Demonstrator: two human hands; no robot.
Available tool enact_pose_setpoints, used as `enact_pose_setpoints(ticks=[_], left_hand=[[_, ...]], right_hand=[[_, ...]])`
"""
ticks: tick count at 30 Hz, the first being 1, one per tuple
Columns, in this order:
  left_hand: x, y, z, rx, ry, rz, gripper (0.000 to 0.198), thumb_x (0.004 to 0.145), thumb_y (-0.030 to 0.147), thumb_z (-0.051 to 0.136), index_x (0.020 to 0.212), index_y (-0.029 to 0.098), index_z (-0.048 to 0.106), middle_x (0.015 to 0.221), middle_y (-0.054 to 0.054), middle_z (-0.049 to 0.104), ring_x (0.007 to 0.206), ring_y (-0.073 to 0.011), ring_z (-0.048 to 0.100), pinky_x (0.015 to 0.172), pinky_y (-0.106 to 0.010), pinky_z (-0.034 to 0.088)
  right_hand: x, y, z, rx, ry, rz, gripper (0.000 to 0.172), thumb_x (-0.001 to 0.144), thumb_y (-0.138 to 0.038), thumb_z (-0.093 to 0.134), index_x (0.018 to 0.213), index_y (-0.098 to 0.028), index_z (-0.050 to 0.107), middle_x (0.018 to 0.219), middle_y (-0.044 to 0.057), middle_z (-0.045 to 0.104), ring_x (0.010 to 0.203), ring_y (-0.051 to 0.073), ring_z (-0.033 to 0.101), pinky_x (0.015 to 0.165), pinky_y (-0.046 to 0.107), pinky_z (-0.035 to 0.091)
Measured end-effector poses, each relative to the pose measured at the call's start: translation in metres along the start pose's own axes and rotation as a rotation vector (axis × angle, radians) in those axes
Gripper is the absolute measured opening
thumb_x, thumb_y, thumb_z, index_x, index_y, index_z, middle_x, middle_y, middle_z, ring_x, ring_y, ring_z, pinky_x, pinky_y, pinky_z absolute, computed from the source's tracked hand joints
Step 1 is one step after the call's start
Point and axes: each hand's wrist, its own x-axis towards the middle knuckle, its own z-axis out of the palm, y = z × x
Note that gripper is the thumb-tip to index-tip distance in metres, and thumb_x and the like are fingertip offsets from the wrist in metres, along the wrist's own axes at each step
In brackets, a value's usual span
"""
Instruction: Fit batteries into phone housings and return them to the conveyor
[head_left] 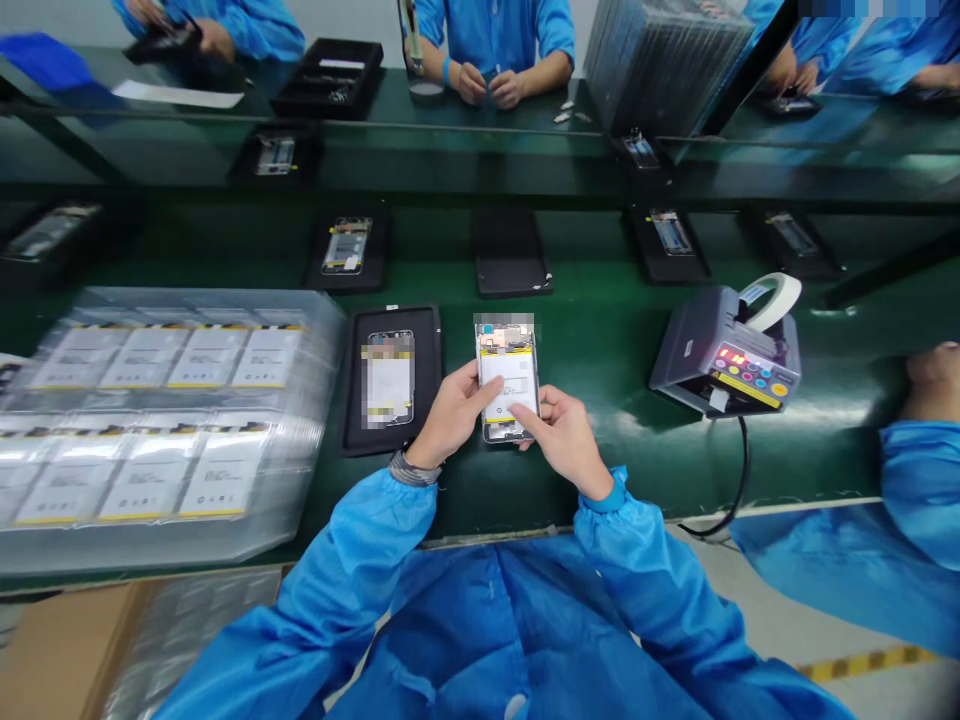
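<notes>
Both the left hand [452,408] and right hand [566,435] grasp an opened phone [520,372] between them.

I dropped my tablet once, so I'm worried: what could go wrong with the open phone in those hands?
The left hand and right hand hold the open phone by its sides, so it might slip. Both thumbs rest on the white battery, so pressing too hard could damage it. The left hand is also close to the black tray and might bump it.
</notes>
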Motion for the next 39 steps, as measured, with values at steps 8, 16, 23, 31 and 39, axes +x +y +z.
enact_pose_setpoints(ticks=[8, 16, 23, 31, 39], left_hand=[[0.007, 0.013, -0.008, 0.252, -0.016, -0.038, 0.062, 0.08, 0.05, 0.083, 0.125, 0.014, 0.059, 0.109, -0.012, 0.075, 0.072, -0.0161, 0.066, 0.05, -0.021, 0.047], [0.09, 0.037, -0.011, 0.474, 0.098, -0.066, 0.048, 0.073, 0.039, 0.087, 0.108, 0.013, 0.067, 0.09, -0.01, 0.075, 0.063, -0.015, 0.062, 0.049, -0.023, 0.045], [0.249, 0.063, -0.013, 0.849, 0.335, -0.152, 0.035, 0.075, 0.029, 0.088, 0.092, 0.008, 0.067, 0.069, -0.008, 0.066, 0.059, -0.0136, 0.057, 0.055, -0.025, 0.046], [0.289, 0.075, -0.048, 1.135, 0.325, -0.147, 0.045, 0.058, 0.026, 0.096, 0.091, 0.009, 0.072, 0.071, -0.006, 0.066, 0.079, -0.0228, 0.065, 0.076, -0.03, 0.052], [0.238, 0.139, -0.102, 1.212, 0.342, -0.049, 0.025, 0.065, 0.027, 0.091, 0.079, 0.016, 0.073, 0.08, -0.005, 0.071, 0.085, -0.0213, 0.063, 0.082, -0.027, 0.048]], right_hand=[[0.04, 0.001, 0.003, 0.06, 0.08, -0.087, 0.057, 0.075, -0.072, 0.077, 0.081, -0.021, 0.054, 0.063, 0.002, 0.069, 0.046, 0.014, 0.062, 0.04, 0.023, 0.05], [0.088, 0.025, -0.018, -0.065, 0.205, -0.135, 0.049, 0.091, -0.068, 0.055, 0.092, -0.02, 0.058, 0.059, -0.001, 0.066, 0.042, 0.013, 0.057, 0.04, 0.021, 0.042], [0.094, 0.042, -0.022, -0.459, 0.234, -0.259, 0.031, 0.101, -0.043, 0.049, 0.079, -0.023, 0.058, 0.062, 0.001, 0.066, 0.06, 0.018, 0.065, 0.06, 0.025, 0.042], [0.093, 0.039, -0.022, -0.571, 0.238, -0.291, 0.023, 0.098, -0.032, 0.052, 0.078, -0.024, 0.059, 0.061, 0.0, 0.064, 0.059, 0.02, 0.062, 0.059, 0.028, 0.033], [0.094, 0.041, -0.028, -0.531, 0.202, -0.303, 0.023, 0.094, -0.036, 0.048, 0.078, -0.023, 0.058, 0.062, 0.002, 0.066, 0.06, 0.02, 0.064, 0.061, 0.027, 0.039]])
